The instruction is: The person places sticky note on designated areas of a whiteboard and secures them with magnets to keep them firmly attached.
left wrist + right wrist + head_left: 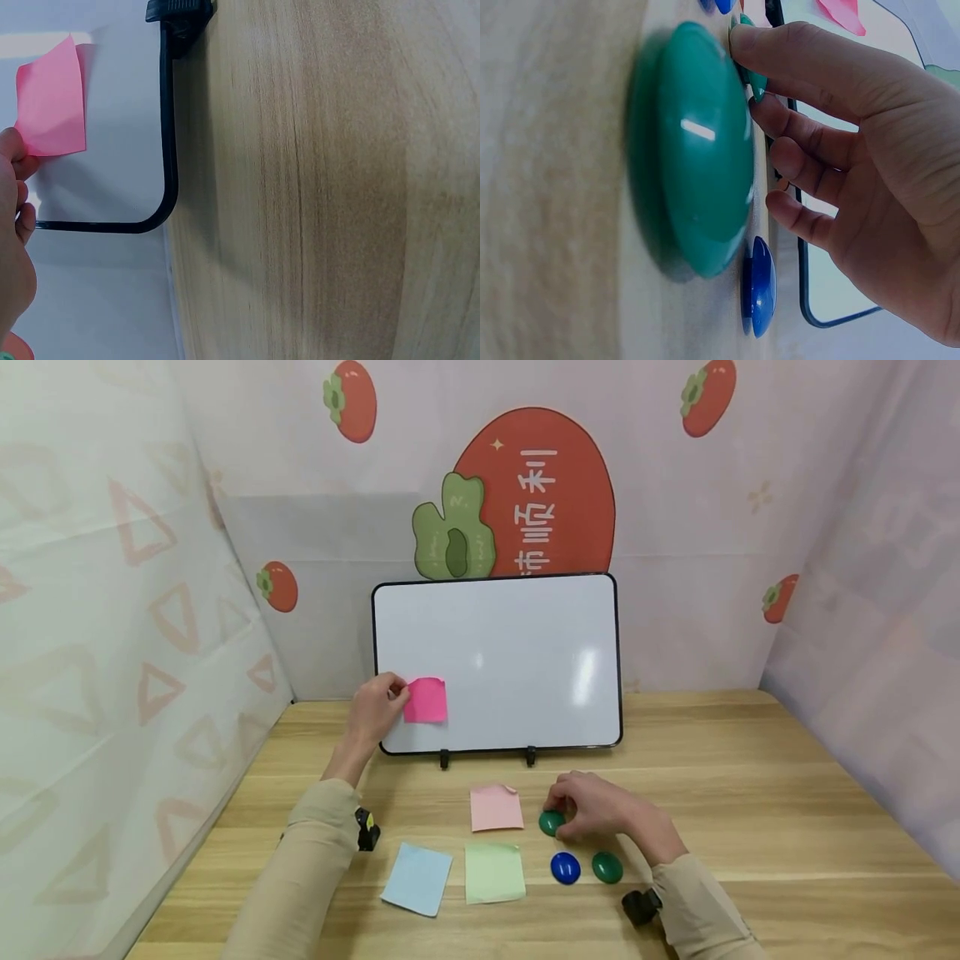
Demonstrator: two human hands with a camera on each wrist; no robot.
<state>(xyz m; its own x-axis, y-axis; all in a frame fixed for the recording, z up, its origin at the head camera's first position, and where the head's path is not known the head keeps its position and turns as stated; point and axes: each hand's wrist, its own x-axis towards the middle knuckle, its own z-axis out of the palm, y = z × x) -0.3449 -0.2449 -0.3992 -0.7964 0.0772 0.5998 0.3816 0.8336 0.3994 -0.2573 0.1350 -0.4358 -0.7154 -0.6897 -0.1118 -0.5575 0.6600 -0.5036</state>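
Note:
My left hand (pixel 378 706) pinches the left edge of a bright pink sticky note (pixel 426 700), held at the lower left of the whiteboard (pixel 510 652). In the left wrist view the note (pixel 52 101) has a raised corner and casts a shadow on the board. On the table, my right hand (pixel 600 806) grips a green round magnet (pixel 552 822) between thumb and fingers. Nearer to me lie a blue magnet (pixel 566 867) and another green magnet (pixel 607 867). The right wrist view shows a further blue magnet (pixel 763 286), which the right hand or arm hides from the head view.
A light pink note (pixel 496 808), a pale green note (pixel 495 873) and a light blue note (pixel 417 879) lie on the wooden table (pixel 750 793) between the arms. Black clip feet (pixel 444 760) support the whiteboard. A patterned cloth (pixel 690 510) hangs behind.

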